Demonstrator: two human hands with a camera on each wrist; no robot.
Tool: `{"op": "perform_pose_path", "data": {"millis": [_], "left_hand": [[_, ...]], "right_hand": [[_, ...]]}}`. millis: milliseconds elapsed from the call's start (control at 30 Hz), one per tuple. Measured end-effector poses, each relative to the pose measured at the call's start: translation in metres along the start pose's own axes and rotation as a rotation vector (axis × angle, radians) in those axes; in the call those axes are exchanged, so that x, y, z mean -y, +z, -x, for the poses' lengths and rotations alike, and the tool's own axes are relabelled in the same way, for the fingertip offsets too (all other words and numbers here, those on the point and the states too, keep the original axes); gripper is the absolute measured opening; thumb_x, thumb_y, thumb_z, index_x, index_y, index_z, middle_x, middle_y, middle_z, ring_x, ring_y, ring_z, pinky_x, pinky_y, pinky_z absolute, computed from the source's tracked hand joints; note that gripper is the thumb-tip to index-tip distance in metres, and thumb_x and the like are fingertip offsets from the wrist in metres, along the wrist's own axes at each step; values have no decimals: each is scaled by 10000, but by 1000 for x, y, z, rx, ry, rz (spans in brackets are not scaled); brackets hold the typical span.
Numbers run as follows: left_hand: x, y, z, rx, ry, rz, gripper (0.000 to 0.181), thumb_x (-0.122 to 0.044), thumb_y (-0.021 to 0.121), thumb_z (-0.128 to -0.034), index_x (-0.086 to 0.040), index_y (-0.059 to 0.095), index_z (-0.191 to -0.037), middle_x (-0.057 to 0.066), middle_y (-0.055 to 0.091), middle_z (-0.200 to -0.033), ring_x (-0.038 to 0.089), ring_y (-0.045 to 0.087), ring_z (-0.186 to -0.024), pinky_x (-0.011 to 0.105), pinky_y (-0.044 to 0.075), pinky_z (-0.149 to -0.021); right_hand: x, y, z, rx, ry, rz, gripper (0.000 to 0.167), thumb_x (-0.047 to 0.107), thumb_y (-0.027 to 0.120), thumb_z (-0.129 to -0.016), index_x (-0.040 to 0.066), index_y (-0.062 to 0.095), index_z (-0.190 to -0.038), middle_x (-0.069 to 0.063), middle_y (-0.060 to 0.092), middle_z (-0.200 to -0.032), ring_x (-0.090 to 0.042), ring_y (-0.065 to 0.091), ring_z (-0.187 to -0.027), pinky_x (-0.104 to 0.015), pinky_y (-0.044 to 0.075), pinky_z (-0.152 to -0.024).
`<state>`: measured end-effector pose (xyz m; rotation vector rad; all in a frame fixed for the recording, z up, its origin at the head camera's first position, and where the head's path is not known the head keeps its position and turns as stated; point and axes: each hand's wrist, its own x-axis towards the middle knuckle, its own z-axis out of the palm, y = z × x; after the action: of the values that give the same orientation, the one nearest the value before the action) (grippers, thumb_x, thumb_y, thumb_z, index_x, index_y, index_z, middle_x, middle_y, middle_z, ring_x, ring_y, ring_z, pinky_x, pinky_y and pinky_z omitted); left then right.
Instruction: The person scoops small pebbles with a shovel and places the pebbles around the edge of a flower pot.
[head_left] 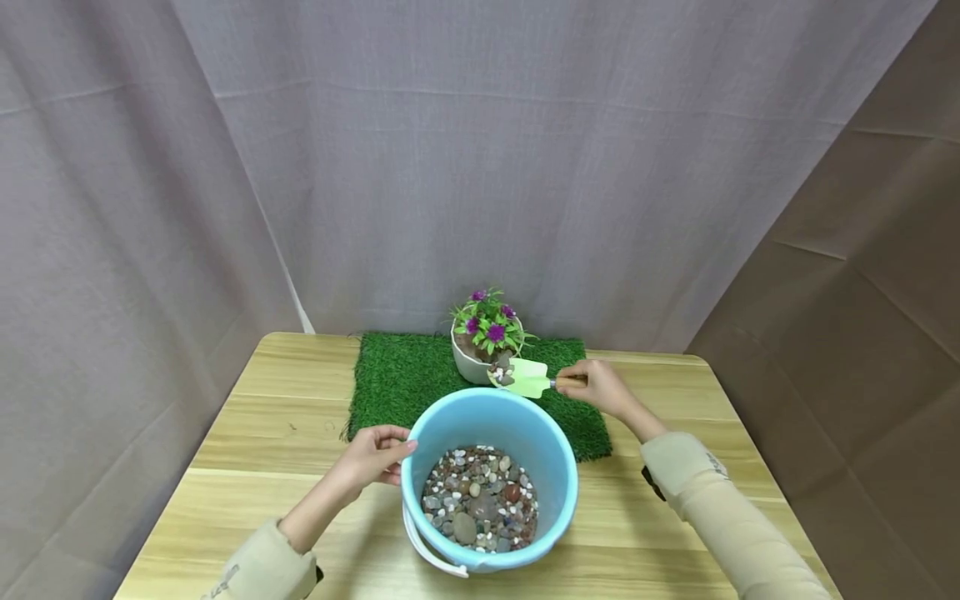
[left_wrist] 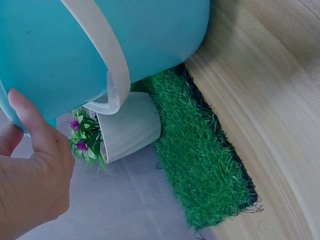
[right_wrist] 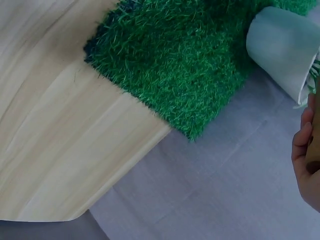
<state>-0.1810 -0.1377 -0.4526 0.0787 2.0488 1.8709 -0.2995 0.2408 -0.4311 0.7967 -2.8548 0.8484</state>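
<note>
A light blue bucket [head_left: 564,479] holds many mixed pebbles [head_left: 480,500]. My left hand [head_left: 375,457] pinches its rim at the left, thumb over the edge and fingers along the outer wall; the left wrist view shows this hand [left_wrist: 35,170] at the rim too. In my right hand [head_left: 600,387] is the wooden handle of a pale green garden trowel [head_left: 529,379]. Several pebbles lie on its blade, beyond the bucket's far rim and by the front edge of a white flowerpot [head_left: 471,367]. Purple flowers [head_left: 495,332] and green leaves rise from the pot.
The pot stands on a green artificial grass mat [head_left: 405,367] on a wooden table [head_left: 277,417]. A white bucket handle [head_left: 427,554] hangs down the bucket's near left side. Grey curtains [head_left: 480,167] rise behind the table, with a brown cloth [head_left: 862,275] on the right.
</note>
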Motion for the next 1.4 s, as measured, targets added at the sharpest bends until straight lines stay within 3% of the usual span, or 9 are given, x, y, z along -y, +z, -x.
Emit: {"op": "perform_pose_path", "data": {"millis": [200, 467, 567, 633, 733, 867, 1000, 1100, 1400], "left_hand": [[0, 0, 0, -3, 5, -2, 440, -147, 590, -920, 154, 480, -1222, 57, 661, -817, 64, 615, -591, 262, 626, -602], [-1, 0, 2, 0, 4, -1, 437, -146, 590, -922, 155, 481, -1219, 102, 675, -841, 65, 618, -586, 244, 621, -584], [-1, 0, 2, 2, 5, -3, 438, -145, 587, -924, 157, 477, -1222, 123, 676, -857, 65, 618, -588, 243, 620, -585], [-1, 0, 2, 4, 8, -4, 440, -148, 587, -925, 157, 478, -1223, 133, 674, -865, 67, 616, -590, 246, 621, -585], [0, 1, 2, 1, 8, -7, 438, -151, 587, -925, 154, 482, -1221, 132, 672, -867, 69, 615, -591, 249, 622, -584], [0, 1, 1, 2, 8, 1, 429, -152, 590, -924, 150, 491, -1212, 110, 666, -856, 70, 615, -592, 249, 622, -586], [0, 1, 1, 10, 12, 11, 421, -150, 589, -924, 151, 492, -1203, 106, 658, -854, 67, 610, -589, 247, 622, -583], [-1, 1, 0, 5, 7, 10, 417, -147, 590, -923, 149, 495, -1201, 105, 658, -851, 66, 608, -586, 247, 621, -580], [-2, -1, 0, 4, 1, 5, 428, -147, 586, -925, 150, 487, -1216, 110, 672, -852, 65, 610, -580, 248, 620, -576]], "right_hand": [[4, 5, -11, 13, 53, 10, 193, 102, 690, -825, -2, 723, -984, -36, 647, -673, -34, 369, -477, -156, 351, -430], [20, 8, -31, 36, 114, 41, 192, 155, 658, -870, 24, 729, -991, -90, 721, -812, -64, 420, -506, -201, 403, -491], [30, 9, -41, 42, 121, 65, 150, 162, 641, -882, 49, 731, -840, -29, 621, -615, -68, 357, -482, -196, 346, -483], [36, 9, -48, 44, 118, 81, 215, 153, 630, -884, 64, 681, -696, 10, 474, -503, -87, 279, -459, -199, 269, -460], [45, 7, -57, 44, 125, 125, 299, 158, 631, -880, 104, 620, -587, 56, 358, -459, -88, 240, -443, -197, 209, -436], [51, 4, -68, 72, 147, 200, 312, 156, 634, -868, 138, 622, -556, 70, 392, -457, -81, 265, -440, -194, 222, -422], [59, -4, -73, 123, 167, 256, 422, 89, 598, -838, 167, 424, -462, 62, 273, -453, -84, 188, -461, -194, 159, -443], [65, -10, -75, 134, 153, 289, 444, 39, 569, -793, 186, 303, -470, 61, 193, -477, -87, 143, -485, -196, 123, -460], [73, -24, -72, 119, 122, 453, 397, 18, 573, -724, 176, 283, -504, 60, 177, -506, -100, 178, -504, -210, 186, -450]]}}
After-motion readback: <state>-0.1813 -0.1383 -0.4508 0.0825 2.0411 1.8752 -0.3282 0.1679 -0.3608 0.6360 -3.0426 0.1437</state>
